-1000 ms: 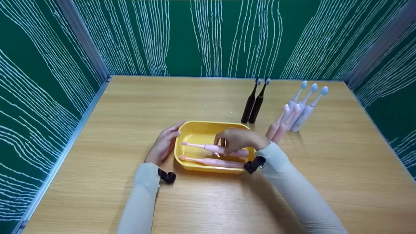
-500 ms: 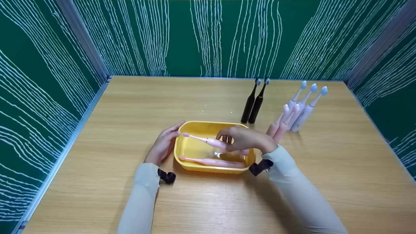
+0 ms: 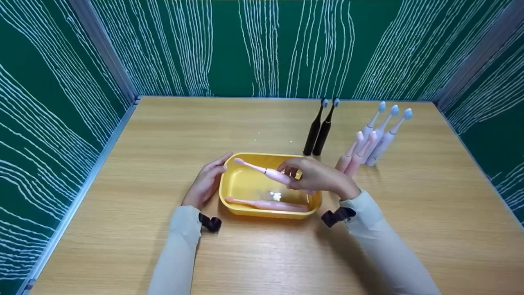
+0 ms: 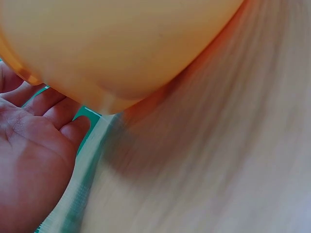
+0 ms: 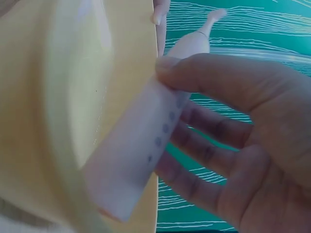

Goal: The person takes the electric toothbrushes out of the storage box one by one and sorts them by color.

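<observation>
My right hand (image 3: 317, 174) pinches a pink electric toothbrush (image 3: 277, 175) by its handle, above the yellow plastic tub (image 3: 268, 155). The brush is tilted, head up to the left. In the right wrist view, the thumb lies across the pink handle (image 5: 131, 141), and a row of small marks runs down its side. Another pink electric toothbrush (image 3: 270, 205) lies in the tub along its near wall. At the tub's left end, my left hand (image 3: 204, 180) rests against the outer wall with fingers extended. The left wrist view shows that hand (image 4: 39, 141) beside the tub's wall (image 4: 121, 48).
Two black electric toothbrushes (image 3: 318, 133) stand upright behind the tub's right end. Farther right stand two pink toothbrushes (image 3: 355, 157) and three white ones with blue heads (image 3: 382, 139). Green panels with white lines (image 3: 229, 49) border the wooden table (image 3: 184, 123).
My right hand has lifted the pink toothbrush from inside the tub, and its head has tilted upward. The hand has shifted slightly right. The left hand has not moved.
</observation>
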### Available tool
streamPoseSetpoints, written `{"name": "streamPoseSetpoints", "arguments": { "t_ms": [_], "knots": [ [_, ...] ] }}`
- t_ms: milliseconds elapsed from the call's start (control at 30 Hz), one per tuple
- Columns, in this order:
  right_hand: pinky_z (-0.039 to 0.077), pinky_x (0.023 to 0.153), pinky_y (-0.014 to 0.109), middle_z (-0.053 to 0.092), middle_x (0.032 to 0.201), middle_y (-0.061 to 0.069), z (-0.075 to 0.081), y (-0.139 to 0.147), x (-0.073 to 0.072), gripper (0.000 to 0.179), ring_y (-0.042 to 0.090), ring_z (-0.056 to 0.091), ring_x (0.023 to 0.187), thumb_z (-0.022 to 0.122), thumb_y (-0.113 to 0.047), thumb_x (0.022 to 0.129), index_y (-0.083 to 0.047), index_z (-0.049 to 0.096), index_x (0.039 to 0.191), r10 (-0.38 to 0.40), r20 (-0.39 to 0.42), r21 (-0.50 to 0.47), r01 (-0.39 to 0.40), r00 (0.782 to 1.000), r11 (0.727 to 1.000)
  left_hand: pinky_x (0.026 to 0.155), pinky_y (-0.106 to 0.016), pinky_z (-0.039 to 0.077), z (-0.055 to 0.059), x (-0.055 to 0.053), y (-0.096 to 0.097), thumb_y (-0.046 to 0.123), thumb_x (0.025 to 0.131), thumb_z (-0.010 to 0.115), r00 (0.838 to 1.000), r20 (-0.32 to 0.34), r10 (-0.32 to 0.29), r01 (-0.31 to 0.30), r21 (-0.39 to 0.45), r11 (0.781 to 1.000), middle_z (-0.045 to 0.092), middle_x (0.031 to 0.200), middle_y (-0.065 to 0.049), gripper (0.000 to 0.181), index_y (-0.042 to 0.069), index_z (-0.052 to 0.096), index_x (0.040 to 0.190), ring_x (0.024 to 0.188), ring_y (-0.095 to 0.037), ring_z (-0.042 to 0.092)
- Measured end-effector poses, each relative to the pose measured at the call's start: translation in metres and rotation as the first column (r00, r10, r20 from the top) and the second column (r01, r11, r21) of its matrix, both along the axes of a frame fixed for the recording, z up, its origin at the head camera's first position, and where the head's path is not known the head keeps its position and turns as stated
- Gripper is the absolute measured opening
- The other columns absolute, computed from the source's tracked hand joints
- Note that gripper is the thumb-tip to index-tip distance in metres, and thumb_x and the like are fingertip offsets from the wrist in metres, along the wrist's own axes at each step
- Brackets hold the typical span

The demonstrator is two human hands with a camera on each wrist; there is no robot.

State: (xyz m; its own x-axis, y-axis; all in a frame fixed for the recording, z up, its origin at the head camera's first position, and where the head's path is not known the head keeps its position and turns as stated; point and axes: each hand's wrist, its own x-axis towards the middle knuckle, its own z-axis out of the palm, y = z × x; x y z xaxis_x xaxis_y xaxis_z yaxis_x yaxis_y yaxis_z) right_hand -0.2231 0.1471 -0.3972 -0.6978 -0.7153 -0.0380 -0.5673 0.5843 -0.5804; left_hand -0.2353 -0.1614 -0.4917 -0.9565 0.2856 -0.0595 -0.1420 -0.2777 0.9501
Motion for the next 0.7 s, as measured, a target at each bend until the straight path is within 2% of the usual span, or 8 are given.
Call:
{"name": "streamPoseSetpoints", "arguments": {
  "t_ms": [133, 333, 567, 700],
  "knots": [
    [0.060, 0.079, 0.030, 0.069, 0.102, 0.006, -0.002, 0.006, 0.003, 0.037, 0.018, 0.063, 0.089, 0.072, -0.008, 0.083, -0.008, 0.063, 0.119, -0.014, -0.044, -0.066, 0.011, 0.999, 0.998, 0.122, -0.033, 0.018, 0.000, 0.000, 0.000, 0.004, 0.096, 0.042, 1.000, -0.003, 0.005, -0.004, 0.006, 1.000, 0.028, 0.157, -0.011, 0.052, -0.004, 0.033, 0.146, 0.148, -0.020, 0.018],
    [0.060, 0.078, 0.031, 0.066, 0.104, 0.006, -0.004, 0.015, 0.008, 0.039, 0.019, 0.061, 0.092, 0.072, -0.010, 0.084, -0.009, 0.063, 0.121, -0.052, -0.062, -0.150, 0.042, 0.997, 0.988, 0.122, -0.035, 0.017, 0.000, 0.000, 0.000, 0.004, 0.097, 0.041, 1.000, -0.005, -0.001, 0.001, -0.012, 1.000, 0.028, 0.157, -0.011, 0.051, -0.003, 0.033, 0.147, 0.148, -0.021, 0.018],
    [0.059, 0.082, 0.038, 0.066, 0.106, 0.005, -0.007, 0.023, 0.012, 0.039, 0.018, 0.061, 0.095, 0.072, -0.010, 0.084, -0.010, 0.062, 0.122, -0.083, -0.080, -0.253, 0.060, 0.993, 0.966, 0.122, -0.033, 0.018, 0.000, 0.000, 0.000, 0.004, 0.096, 0.042, 1.000, 0.004, 0.016, -0.016, -0.016, 1.000, 0.030, 0.157, -0.010, 0.051, -0.002, 0.035, 0.146, 0.147, -0.020, 0.020],
    [0.060, 0.080, 0.035, 0.066, 0.104, 0.003, -0.008, 0.028, 0.015, 0.038, 0.016, 0.061, 0.093, 0.074, -0.012, 0.083, -0.011, 0.063, 0.119, -0.103, -0.125, -0.303, 0.061, 0.987, 0.951, 0.122, -0.033, 0.018, 0.001, 0.000, 0.000, 0.004, 0.096, 0.041, 1.000, 0.009, 0.013, -0.012, -0.012, 1.000, 0.029, 0.157, -0.010, 0.051, -0.002, 0.034, 0.147, 0.148, -0.020, 0.019]
  ]
}}
